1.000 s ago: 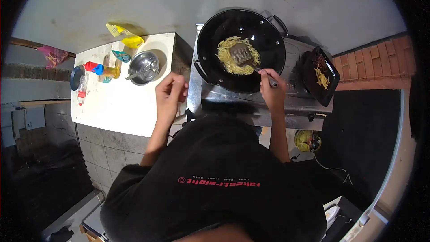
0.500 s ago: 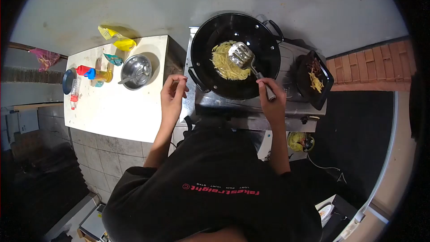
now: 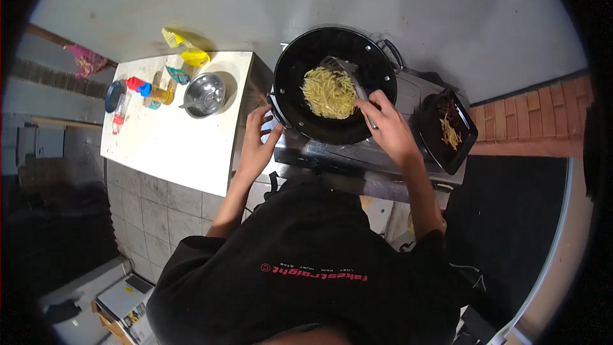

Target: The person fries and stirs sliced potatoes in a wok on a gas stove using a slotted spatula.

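A black wok (image 3: 338,129) sits on the stove, holding a heap of pale yellow strips (image 3: 327,94) that look like shredded potato. My right hand (image 3: 388,126) is closed around the handle of a slotted metal spatula (image 3: 359,88). The spatula's head lies inside the wok at the far edge of the strips. Beside the wok's left handle (image 3: 277,110) is my left hand (image 3: 258,144), fingers apart and holding nothing. Its fingertips are close to that handle; whether they touch it I cannot tell.
Right of the wok, a black tray (image 3: 461,144) carries yellow strips and dark reddish pieces. On the white table (image 3: 172,153) at left stand a steel bowl (image 3: 204,96), a yellow packet (image 3: 193,57), an oil-coloured bottle with a blue cap (image 3: 156,93) and other containers. A wall rises behind.
The spatula has gone from raised above the strips to down in the wok at their far side. My right hand moved up and leftward over the rim; my left hand's fingers have spread near the handle.
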Available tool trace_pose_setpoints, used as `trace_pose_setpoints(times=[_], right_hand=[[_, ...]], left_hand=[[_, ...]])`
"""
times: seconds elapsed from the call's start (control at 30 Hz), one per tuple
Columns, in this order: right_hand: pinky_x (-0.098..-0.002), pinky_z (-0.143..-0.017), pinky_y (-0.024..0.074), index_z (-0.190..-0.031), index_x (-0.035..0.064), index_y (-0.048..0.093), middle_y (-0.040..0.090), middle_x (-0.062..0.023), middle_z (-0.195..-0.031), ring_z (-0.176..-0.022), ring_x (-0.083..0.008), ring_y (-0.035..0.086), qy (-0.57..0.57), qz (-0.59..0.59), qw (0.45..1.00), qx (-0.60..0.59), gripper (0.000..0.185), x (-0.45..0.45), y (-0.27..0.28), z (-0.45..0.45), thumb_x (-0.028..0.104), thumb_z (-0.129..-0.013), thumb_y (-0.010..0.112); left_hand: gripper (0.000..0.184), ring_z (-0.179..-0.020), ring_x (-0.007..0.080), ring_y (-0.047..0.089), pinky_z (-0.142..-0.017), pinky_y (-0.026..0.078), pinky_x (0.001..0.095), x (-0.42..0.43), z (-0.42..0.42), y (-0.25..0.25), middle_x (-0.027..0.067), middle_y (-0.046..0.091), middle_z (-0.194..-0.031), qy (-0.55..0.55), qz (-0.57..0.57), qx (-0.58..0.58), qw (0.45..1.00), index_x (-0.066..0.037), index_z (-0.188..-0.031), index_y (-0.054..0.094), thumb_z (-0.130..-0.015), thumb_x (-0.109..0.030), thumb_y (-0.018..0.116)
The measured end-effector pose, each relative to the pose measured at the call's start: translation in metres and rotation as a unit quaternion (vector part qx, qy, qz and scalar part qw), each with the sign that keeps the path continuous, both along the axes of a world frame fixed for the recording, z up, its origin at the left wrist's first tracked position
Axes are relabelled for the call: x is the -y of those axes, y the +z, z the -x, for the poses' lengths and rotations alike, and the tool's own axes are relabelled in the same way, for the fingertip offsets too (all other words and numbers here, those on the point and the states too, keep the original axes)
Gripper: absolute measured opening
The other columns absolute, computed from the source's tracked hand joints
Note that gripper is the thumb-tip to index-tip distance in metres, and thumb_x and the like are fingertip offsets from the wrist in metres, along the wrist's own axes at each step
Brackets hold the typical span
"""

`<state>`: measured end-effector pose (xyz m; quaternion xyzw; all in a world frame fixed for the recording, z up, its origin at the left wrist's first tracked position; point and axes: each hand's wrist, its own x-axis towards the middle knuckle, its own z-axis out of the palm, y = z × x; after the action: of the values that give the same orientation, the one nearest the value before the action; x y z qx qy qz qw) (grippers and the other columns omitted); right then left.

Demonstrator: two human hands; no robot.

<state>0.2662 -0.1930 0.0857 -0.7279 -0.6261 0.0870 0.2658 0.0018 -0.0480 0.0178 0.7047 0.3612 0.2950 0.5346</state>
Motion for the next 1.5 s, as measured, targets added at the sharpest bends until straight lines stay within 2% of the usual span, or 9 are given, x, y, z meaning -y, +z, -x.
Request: trace_pose_setpoints(times=[0.07,0.17,0.5,0.6,0.83,0.9,0.93,1.0,1.5], right_hand=[[-0.0457,-0.074,0.0472,-0.115,0.0094,0.062,0.049,-0.0119,-0.100,-0.088,-0.0332,0.060,0.033,-0.026,0.999,0.004,0.031,-0.006,0.008,-0.011,-0.001,-0.086,0.065],[-0.0444,-0.081,0.0507,-0.118,0.0080,0.062,0.049,-0.0122,-0.105,-0.100,-0.0317,0.060,0.090,0.003,0.995,0.033,0.054,-0.019,0.015,-0.023,-0.015,-0.069,0.060],[-0.0437,-0.086,0.0518,-0.119,0.0089,0.063,0.052,-0.0128,-0.117,-0.107,-0.0318,0.060,0.191,0.036,0.979,0.057,0.050,-0.034,-0.008,-0.022,-0.013,-0.075,0.055],[-0.0421,-0.080,0.0473,-0.116,0.0067,0.064,0.050,-0.0131,-0.102,-0.096,-0.0322,0.059,0.180,0.016,0.983,0.044,0.045,-0.019,0.000,-0.014,-0.013,-0.075,0.059],[-0.0323,-0.075,0.0497,-0.109,0.0033,0.066,0.060,-0.0120,-0.092,-0.082,-0.0269,0.061,-0.072,-0.088,0.986,-0.123,0.020,0.004,0.010,0.005,0.002,-0.089,0.064],[-0.0261,-0.064,0.0484,-0.107,0.0000,0.066,0.062,-0.0055,-0.084,-0.071,-0.0111,0.059,-0.197,-0.140,0.928,-0.284,0.016,0.008,-0.002,0.018,0.008,-0.094,0.063],[-0.0261,-0.064,0.0484,-0.107,0.0000,0.066,0.062,-0.0055,-0.084,-0.071,-0.0111,0.059,-0.203,-0.137,0.927,-0.283,0.016,0.010,-0.009,0.023,0.008,-0.094,0.063],[-0.0232,-0.060,0.0474,-0.107,-0.0018,0.065,0.060,-0.0029,-0.079,-0.065,-0.0071,0.056,-0.269,-0.188,0.833,-0.445,0.017,0.013,-0.024,0.026,0.011,-0.097,0.060],[-0.0217,-0.047,0.0442,-0.093,0.0014,0.063,0.060,-0.0023,-0.066,-0.054,-0.0071,0.059,-0.256,-0.126,0.856,-0.431,0.013,-0.008,-0.025,0.030,0.014,-0.097,0.062]], left_hand=[[0.050,-0.118,0.0274,0.056,-0.092,0.051,0.0356,0.013,0.000,0.008,0.0135,0.046,-0.133,0.026,-0.019,-0.022,0.999,-0.002,-0.137,0.046,-0.092,-0.013,0.066],[0.049,-0.119,0.0271,0.056,-0.092,0.051,0.0361,0.038,0.005,0.019,0.0128,0.046,-0.134,0.094,0.002,-0.010,0.996,-0.004,-0.137,0.046,-0.093,-0.014,0.065],[0.043,-0.123,0.0266,0.053,-0.096,0.048,0.0379,0.097,0.041,0.002,0.0101,0.044,-0.135,0.198,0.082,-0.001,0.977,-0.009,-0.134,0.049,-0.095,-0.016,0.064],[0.043,-0.124,0.0267,0.053,-0.096,0.048,0.0380,0.090,0.048,0.002,0.0091,0.044,-0.136,0.203,0.094,-0.006,0.975,-0.009,-0.135,0.048,-0.095,-0.015,0.063],[0.044,-0.122,0.0266,0.054,-0.095,0.048,0.0378,0.040,0.074,0.003,0.0102,0.045,-0.136,0.123,0.078,0.026,0.989,-0.007,-0.134,0.047,-0.094,-0.010,0.063],[0.044,-0.122,0.0265,0.054,-0.095,0.049,0.0375,0.025,0.079,0.008,0.0106,0.045,-0.135,0.090,0.066,0.016,0.994,-0.006,-0.134,0.047,-0.093,-0.009,0.064],[0.044,-0.122,0.0265,0.054,-0.095,0.049,0.0373,0.020,0.081,0.011,0.0109,0.046,-0.135,0.066,0.054,0.007,0.996,-0.006,-0.134,0.047,-0.093,-0.008,0.064],[0.044,-0.121,0.0262,0.054,-0.095,0.049,0.0370,0.011,0.082,0.016,0.0110,0.046,-0.134,0.049,0.051,0.005,0.997,-0.005,-0.133,0.048,-0.092,-0.008,0.064],[0.045,-0.119,0.0252,0.057,-0.091,0.051,0.0343,0.016,0.005,0.016,0.0124,0.046,-0.134,0.028,0.071,0.028,0.997,-0.004,-0.134,0.047,-0.093,-0.009,0.064]])
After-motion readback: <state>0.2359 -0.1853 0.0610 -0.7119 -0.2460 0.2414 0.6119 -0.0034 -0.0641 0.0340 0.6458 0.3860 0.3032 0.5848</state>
